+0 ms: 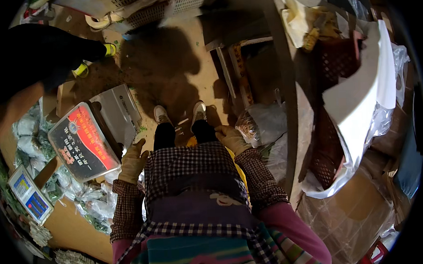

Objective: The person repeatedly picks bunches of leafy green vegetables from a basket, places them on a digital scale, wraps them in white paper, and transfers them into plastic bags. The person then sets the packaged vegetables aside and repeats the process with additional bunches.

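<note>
My left hand (132,164), in a pale thin glove, hangs beside the checked apron (195,161). Its thumb and fingers are apart and hold nothing. Close to it is the printed platform of a weighing scale (84,141), whose display panel (31,195) faces up further left. My right hand (232,139), also gloved, is at the other side of the apron with its fingers curled; whether they grip anything is hidden. Just right of that hand lies a clear plastic bag (264,121) with brownish contents.
Bagged greens (96,202) cover part of the left table (74,237). A white foam box (120,111) stands beyond the scale. At upper left is a person in dark trousers (52,47) and yellow shoes. A red plastic crate (336,61) with white sheeting (355,108) is at right.
</note>
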`<action>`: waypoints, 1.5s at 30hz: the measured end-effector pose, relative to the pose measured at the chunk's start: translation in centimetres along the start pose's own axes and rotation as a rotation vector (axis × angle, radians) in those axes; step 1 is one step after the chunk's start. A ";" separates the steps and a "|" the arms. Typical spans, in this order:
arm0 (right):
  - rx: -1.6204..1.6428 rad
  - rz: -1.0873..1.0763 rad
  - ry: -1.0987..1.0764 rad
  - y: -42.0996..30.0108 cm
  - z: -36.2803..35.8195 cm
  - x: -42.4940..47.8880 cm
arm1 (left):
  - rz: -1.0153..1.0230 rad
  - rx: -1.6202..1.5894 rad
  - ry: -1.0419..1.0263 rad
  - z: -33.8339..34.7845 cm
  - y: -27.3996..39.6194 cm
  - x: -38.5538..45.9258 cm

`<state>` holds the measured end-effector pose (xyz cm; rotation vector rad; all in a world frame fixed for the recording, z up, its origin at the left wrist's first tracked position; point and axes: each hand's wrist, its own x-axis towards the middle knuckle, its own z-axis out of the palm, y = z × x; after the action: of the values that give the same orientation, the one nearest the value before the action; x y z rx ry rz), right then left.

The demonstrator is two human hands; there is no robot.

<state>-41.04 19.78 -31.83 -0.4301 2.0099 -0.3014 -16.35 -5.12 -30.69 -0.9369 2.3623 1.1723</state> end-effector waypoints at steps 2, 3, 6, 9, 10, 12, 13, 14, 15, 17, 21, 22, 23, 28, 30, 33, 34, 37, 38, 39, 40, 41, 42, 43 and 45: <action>0.011 0.042 0.006 0.7 0.8 1.8 | -0.053 -0.072 -0.051 1.5 -1.5 0.3; 0.023 0.049 0.009 1.1 1.1 2.5 | -0.116 -0.128 -0.093 1.4 -1.1 0.6; 0.043 0.075 -0.008 2.4 1.6 4.3 | -0.019 -0.219 -0.115 3.8 -1.8 1.8; -0.054 0.105 0.051 5.1 1.6 8.0 | -0.094 -0.471 -0.098 4.6 1.3 3.8; -0.025 0.188 0.045 5.5 0.8 9.4 | -0.119 -0.567 -0.091 5.5 1.5 4.5; -0.120 0.216 0.315 8.3 0.5 13.8 | 0.030 -0.502 -0.007 8.1 0.7 5.6; -0.172 0.225 0.445 7.8 -0.5 15.6 | -0.010 -0.523 -0.004 9.4 0.4 6.0; -0.127 0.269 0.401 7.5 -2.3 17.4 | -0.050 -0.542 -0.001 10.6 0.1 6.6; -0.081 0.312 0.349 5.4 -4.5 18.7 | -0.097 -0.557 0.003 12.0 0.1 6.9; -0.320 0.287 0.236 7.6 -6.5 21.2 | -0.003 -0.513 0.204 13.7 1.5 8.6; -1.046 0.191 0.168 12.9 -8.2 27.4 | -0.026 -0.378 0.108 17.0 0.9 8.9; -1.232 0.084 0.338 15.3 -8.3 28.9 | -0.024 -0.358 0.096 17.5 0.8 8.8; -1.398 0.010 0.524 17.8 -8.5 30.3 | -0.017 -0.340 0.084 18.1 0.6 8.9; -0.858 0.218 0.486 20.9 -15.0 30.4 | -0.064 -0.332 0.025 19.7 -0.2 8.4; -1.004 0.213 0.579 18.2 -16.5 28.2 | -0.128 -0.353 -0.021 19.7 0.1 8.0; -1.195 0.263 0.654 20.8 -16.2 27.4 | -0.184 -0.463 -0.071 19.6 0.2 9.0; -1.103 0.387 0.591 21.4 -15.5 27.6 | -0.228 -0.552 -0.067 20.1 -0.5 8.9; -0.839 0.776 0.511 24.6 -13.5 31.2 | -0.232 -0.634 -0.060 20.1 -1.1 10.2; -0.757 0.943 0.562 29.1 -12.9 35.1 | -0.192 -0.608 -0.086 20.3 -1.7 11.4; -0.634 0.787 0.522 27.3 -13.3 36.6 | -0.195 -0.571 -0.068 20.6 -1.8 11.8; -0.498 0.648 0.477 25.2 -14.1 37.6 | -0.149 -0.537 -0.045 20.5 -1.6 12.8; -0.475 0.447 0.447 21.9 -14.7 37.9 | -0.147 -0.607 0.020 21.0 -1.2 13.6; -0.444 0.283 0.418 19.2 -15.7 36.9 | -0.095 -0.568 0.042 21.5 -1.0 14.7; -0.566 0.318 0.496 20.3 -14.8 38.3 | -0.044 -0.528 0.063 22.1 -1.0 15.4; -0.805 0.400 0.653 23.4 -12.2 40.8 | -0.041 -0.528 0.054 24.7 -3.3 15.7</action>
<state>-73.07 23.99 -68.10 -0.4320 2.7550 0.7366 -25.20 6.76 -56.19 -1.1793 2.0907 1.8190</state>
